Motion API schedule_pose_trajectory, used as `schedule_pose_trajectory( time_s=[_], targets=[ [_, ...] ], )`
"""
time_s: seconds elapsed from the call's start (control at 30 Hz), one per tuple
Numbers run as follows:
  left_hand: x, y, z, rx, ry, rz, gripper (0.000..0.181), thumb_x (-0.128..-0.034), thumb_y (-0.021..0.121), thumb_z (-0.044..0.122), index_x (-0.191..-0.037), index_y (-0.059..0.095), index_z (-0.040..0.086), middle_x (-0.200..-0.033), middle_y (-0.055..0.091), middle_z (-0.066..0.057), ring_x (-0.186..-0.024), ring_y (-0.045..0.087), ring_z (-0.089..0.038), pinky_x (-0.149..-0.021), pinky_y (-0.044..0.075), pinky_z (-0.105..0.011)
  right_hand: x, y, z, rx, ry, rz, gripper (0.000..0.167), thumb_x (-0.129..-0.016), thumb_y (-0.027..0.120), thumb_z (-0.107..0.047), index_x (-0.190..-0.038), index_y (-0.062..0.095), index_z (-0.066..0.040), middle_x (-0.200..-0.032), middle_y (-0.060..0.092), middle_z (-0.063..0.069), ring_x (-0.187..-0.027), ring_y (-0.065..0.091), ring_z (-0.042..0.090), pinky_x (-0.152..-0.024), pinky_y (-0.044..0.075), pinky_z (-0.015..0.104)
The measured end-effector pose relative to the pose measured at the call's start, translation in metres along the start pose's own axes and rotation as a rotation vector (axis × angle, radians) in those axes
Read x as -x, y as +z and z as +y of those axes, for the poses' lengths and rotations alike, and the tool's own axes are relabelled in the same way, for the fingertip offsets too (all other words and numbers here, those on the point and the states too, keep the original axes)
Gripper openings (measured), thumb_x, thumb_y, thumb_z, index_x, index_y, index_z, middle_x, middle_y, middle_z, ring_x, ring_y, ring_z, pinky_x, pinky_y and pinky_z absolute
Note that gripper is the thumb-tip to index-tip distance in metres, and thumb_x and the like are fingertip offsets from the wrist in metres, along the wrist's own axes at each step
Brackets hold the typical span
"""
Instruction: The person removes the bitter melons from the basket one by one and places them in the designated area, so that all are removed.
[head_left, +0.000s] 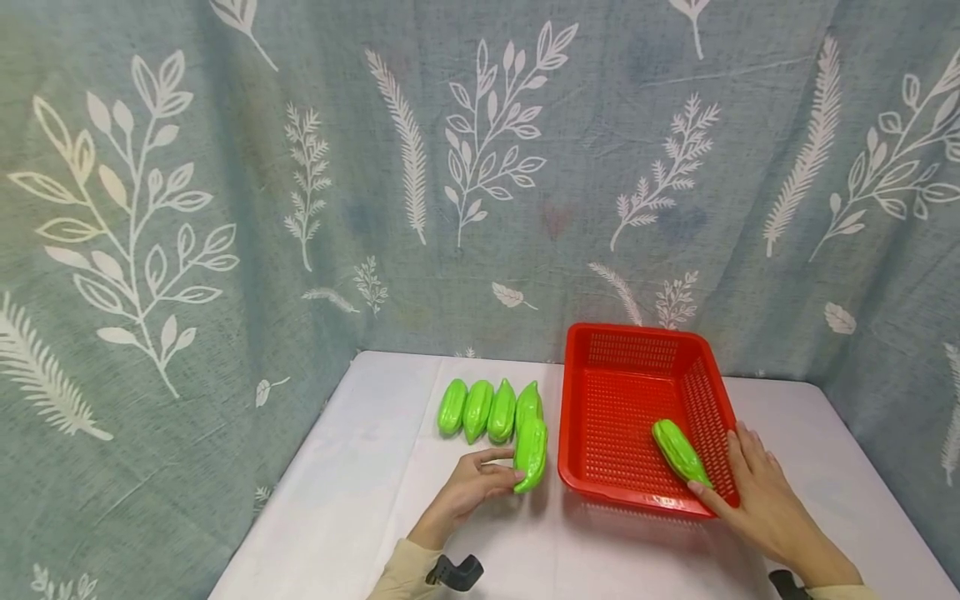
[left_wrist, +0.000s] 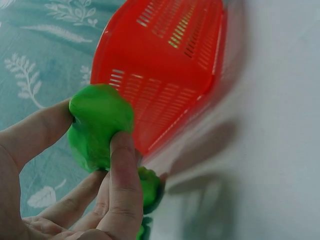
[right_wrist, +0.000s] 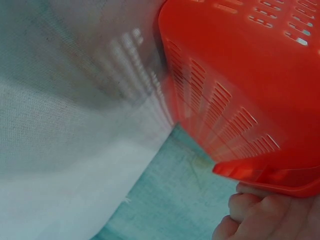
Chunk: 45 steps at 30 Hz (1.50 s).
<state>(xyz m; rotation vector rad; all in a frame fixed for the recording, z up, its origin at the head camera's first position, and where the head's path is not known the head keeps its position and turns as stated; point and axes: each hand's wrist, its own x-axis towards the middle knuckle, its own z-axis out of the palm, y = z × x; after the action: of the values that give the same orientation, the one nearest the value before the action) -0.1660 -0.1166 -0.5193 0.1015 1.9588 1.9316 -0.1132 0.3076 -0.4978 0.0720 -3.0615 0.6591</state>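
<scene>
My left hand [head_left: 471,490] pinches a bright green ribbed gourd [head_left: 531,455] above the white table, just left of the red basket. In the left wrist view, fingers and thumb press on the sides of that gourd [left_wrist: 99,125]. Behind it, several similar gourds [head_left: 477,410] stand in a row. My right hand [head_left: 774,505] holds the front right corner of the red basket [head_left: 570,417], with the thumb over the rim. Inside the basket one green gourd [head_left: 679,450] lies tilted, close to that thumb. Some right fingers [right_wrist: 250,210] show below the rim in the right wrist view.
White cloth covers the table [head_left: 330,492]. A grey-green curtain [head_left: 420,208] with white leaf prints hangs behind and at both sides of it. Slots pierce the basket's walls. Dark wrist straps [head_left: 454,572] sit at the sleeves.
</scene>
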Motion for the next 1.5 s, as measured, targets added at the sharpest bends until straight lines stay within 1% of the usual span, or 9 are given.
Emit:
schedule_pose_trajectory(
  time_s=[0.17, 0.33, 0.57, 0.73, 0.83, 0.93, 1.1, 1.33, 1.5],
  targets=[
    [0.002, -0.001, -0.004, -0.006, -0.008, 0.003, 0.060, -0.0899, 0.079, 0.012, -0.140, 0.055, -0.009, -0.102, 0.079, -0.008, -0.086, 0.073, -0.009, -0.080, 0.062, -0.026, 0.001, 0.000, 0.000, 0.002, 0.005, -0.003, 0.122, -0.091, 0.060, -0.071, -0.162, -0.002, 0.008, -0.168, -0.002, 0.036, -0.154, 0.001, 0.057, -0.119, 0.010, 0.079],
    [0.005, -0.003, -0.005, -0.019, -0.008, 0.003, 0.060, -0.0905, 0.078, 0.013, -0.140, 0.054, -0.009, -0.102, 0.079, -0.009, -0.087, 0.073, -0.010, -0.081, 0.062, -0.028, 0.000, -0.002, -0.001, 0.007, 0.003, -0.004, 0.122, -0.091, 0.059, -0.071, -0.162, -0.003, 0.007, -0.168, -0.002, 0.036, -0.154, 0.001, 0.057, -0.119, 0.010, 0.079],
    [0.012, -0.003, -0.007, -0.045, -0.014, 0.003, 0.060, -0.0901, 0.079, 0.013, -0.140, 0.055, -0.008, -0.101, 0.079, -0.012, -0.083, 0.073, -0.009, -0.080, 0.062, -0.028, 0.000, -0.001, -0.001, 0.007, -0.002, -0.004, 0.121, -0.091, 0.059, -0.070, -0.162, -0.001, 0.007, -0.168, -0.001, 0.036, -0.154, 0.003, 0.057, -0.119, 0.010, 0.079],
    [0.014, -0.004, -0.009, -0.065, -0.010, 0.009, 0.059, -0.0895, 0.079, 0.013, -0.140, 0.056, -0.009, -0.100, 0.079, -0.013, -0.080, 0.073, -0.009, -0.081, 0.063, -0.033, -0.001, -0.002, 0.000, 0.000, -0.002, -0.003, 0.121, -0.091, 0.060, -0.070, -0.161, 0.000, 0.008, -0.167, -0.001, 0.037, -0.153, 0.003, 0.058, -0.118, 0.010, 0.080],
    [0.015, -0.005, -0.011, -0.088, -0.021, 0.015, 0.060, -0.0887, 0.080, 0.013, -0.139, 0.056, -0.009, -0.099, 0.079, -0.013, -0.078, 0.073, -0.010, -0.082, 0.064, -0.037, -0.001, -0.002, 0.000, -0.005, -0.001, -0.005, 0.121, -0.091, 0.060, -0.070, -0.161, -0.001, 0.009, -0.167, -0.001, 0.037, -0.153, 0.002, 0.058, -0.118, 0.010, 0.080],
    [0.016, -0.007, -0.015, -0.108, -0.031, 0.022, 0.061, -0.0883, 0.081, 0.013, -0.139, 0.056, -0.010, -0.099, 0.079, -0.014, -0.077, 0.073, -0.010, -0.081, 0.064, -0.039, -0.001, -0.002, -0.001, -0.005, -0.001, -0.006, 0.121, -0.092, 0.059, -0.070, -0.161, 0.000, 0.009, -0.167, -0.001, 0.037, -0.153, 0.002, 0.058, -0.118, 0.010, 0.080],
    [0.016, -0.008, -0.017, -0.133, -0.033, 0.028, 0.061, -0.0882, 0.080, 0.014, -0.139, 0.056, -0.010, -0.098, 0.080, -0.015, -0.076, 0.073, -0.011, -0.078, 0.063, -0.038, -0.001, -0.002, 0.000, -0.006, 0.001, -0.004, 0.120, -0.092, 0.059, -0.070, -0.161, 0.000, 0.009, -0.167, -0.001, 0.037, -0.153, 0.003, 0.058, -0.119, 0.009, 0.079],
    [0.017, -0.007, -0.018, -0.150, -0.043, 0.022, 0.062, -0.0870, 0.082, 0.014, -0.138, 0.057, -0.010, -0.095, 0.079, -0.010, -0.078, 0.073, -0.011, -0.077, 0.063, -0.035, -0.002, -0.002, 0.000, -0.005, -0.003, -0.002, 0.120, -0.092, 0.058, -0.070, -0.161, 0.000, 0.009, -0.167, 0.000, 0.037, -0.153, 0.004, 0.058, -0.118, 0.011, 0.079],
    [0.018, -0.007, -0.019, -0.184, -0.050, 0.033, 0.062, -0.0859, 0.083, 0.015, -0.137, 0.058, -0.009, -0.097, 0.080, -0.013, -0.081, 0.075, -0.014, -0.076, 0.063, -0.034, -0.002, -0.001, 0.001, -0.014, -0.007, -0.001, 0.119, -0.093, 0.058, -0.070, -0.161, 0.000, 0.009, -0.167, -0.001, 0.038, -0.153, 0.003, 0.058, -0.119, 0.010, 0.079]
  ],
)
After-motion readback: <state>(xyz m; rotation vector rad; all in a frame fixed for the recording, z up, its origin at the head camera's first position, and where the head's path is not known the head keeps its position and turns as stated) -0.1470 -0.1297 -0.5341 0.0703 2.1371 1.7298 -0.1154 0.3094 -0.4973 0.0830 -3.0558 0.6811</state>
